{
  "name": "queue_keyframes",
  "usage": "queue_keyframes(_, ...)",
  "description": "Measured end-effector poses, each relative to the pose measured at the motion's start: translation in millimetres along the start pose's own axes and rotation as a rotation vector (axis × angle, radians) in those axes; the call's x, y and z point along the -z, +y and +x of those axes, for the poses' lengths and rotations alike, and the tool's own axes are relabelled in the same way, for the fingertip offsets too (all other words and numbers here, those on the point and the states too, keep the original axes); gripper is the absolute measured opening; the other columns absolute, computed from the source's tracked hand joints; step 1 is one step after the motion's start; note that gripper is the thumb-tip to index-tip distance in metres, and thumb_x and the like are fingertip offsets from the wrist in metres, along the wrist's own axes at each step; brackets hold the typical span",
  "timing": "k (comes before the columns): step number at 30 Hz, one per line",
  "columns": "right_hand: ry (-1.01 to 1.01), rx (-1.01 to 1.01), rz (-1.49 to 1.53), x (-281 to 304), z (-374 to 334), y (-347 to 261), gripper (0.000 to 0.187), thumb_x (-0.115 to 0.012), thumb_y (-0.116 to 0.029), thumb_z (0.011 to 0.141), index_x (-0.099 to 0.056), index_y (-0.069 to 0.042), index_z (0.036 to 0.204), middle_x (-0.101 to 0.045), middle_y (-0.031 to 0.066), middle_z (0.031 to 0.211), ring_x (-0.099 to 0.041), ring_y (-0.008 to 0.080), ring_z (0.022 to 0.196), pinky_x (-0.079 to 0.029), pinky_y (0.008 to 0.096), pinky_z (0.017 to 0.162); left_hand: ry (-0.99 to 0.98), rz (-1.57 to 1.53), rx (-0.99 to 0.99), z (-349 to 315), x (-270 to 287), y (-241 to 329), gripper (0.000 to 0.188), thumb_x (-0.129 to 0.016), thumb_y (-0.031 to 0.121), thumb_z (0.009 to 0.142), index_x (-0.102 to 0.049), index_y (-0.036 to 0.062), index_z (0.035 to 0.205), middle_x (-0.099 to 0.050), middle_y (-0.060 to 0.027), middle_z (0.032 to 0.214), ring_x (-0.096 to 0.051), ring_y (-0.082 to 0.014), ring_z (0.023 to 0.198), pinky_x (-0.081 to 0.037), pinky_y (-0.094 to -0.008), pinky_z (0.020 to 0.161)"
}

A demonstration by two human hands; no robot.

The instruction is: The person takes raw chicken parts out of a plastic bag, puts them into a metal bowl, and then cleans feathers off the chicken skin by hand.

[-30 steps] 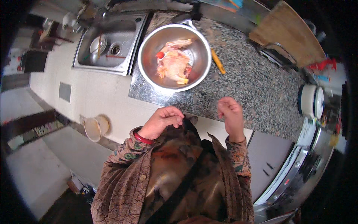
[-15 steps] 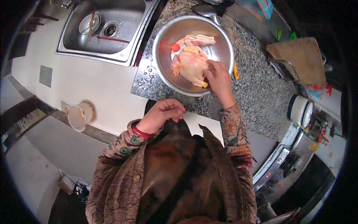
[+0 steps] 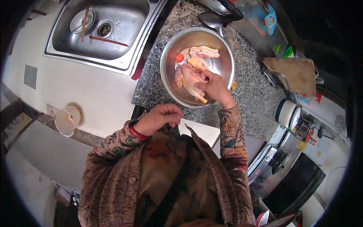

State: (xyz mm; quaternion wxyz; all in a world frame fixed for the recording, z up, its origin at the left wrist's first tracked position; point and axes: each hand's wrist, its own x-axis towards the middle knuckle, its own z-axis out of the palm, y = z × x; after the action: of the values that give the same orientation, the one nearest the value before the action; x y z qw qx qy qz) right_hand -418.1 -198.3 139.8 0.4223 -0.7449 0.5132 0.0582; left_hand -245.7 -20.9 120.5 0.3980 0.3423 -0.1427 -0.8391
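Note:
A wide steel bowl (image 3: 165, 72) stands on the speckled stone counter. Raw chicken (image 3: 188, 78) with yellowish skin lies in it, and a separate pale piece of chicken (image 3: 204, 52) rests toward the bowl's far side. Beside them is a small round red thing (image 3: 179, 58) whose kind I cannot make out. Reaching over the near right rim, my right hand (image 3: 214, 87) pinches the larger piece of chicken at its right side. My left hand (image 3: 162, 118), with a red bangle at the wrist, hovers before the counter's front edge, fingers curled in, with nothing visible in them.
At the left, a steel sink (image 3: 130, 56) holds a white bowl (image 3: 75, 25) and chopsticks (image 3: 109, 41). A dark spatula (image 3: 211, 19) lies behind the steel bowl. A wooden cutting board (image 3: 293, 73) stands at the right, past it a white pot (image 3: 289, 114) and a stove (image 3: 278, 162). A bucket (image 3: 67, 121) sits lower left.
My right hand has moved inward over the larger chicken piece, which now looks turned and narrower. My left hand stays curled in nearly the same place. The whole view has shifted slightly.

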Motion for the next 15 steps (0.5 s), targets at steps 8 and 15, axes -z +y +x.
queue_keyframes(8, 0.045, -0.146, 0.75, 11, -23, 8, 0.017, -0.066, -0.004, 0.074, -0.05, -0.009, 0.074, -0.051, -0.0041, 0.071, -0.05, 0.0046, 0.064, -0.043, 0.0202, 0.059, 0.022, -0.048, -0.08, 8, -9, -1, 0.013, -0.058, 0.012, 0.086, -0.058, 0.0031, 0.095, -0.06, -0.0037, 0.081, -0.055, -0.0102, 0.073, -0.044, -0.0231, 0.069)
queue_keyframes(15, 0.089, 0.074, 1.244, 23, -53, 31, 0.02, -0.066, 0.002, 0.072, -0.052, -0.008, 0.082, -0.06, 0.0013, 0.083, -0.056, 0.0094, 0.077, -0.045, 0.0228, 0.07, 0.255, -0.111, -0.42, 30, -33, -4, 0.037, -0.06, 0.006, 0.082, -0.047, 0.0048, 0.116, -0.055, -0.0053, 0.104, -0.052, -0.013, 0.095, -0.043, -0.0253, 0.081)
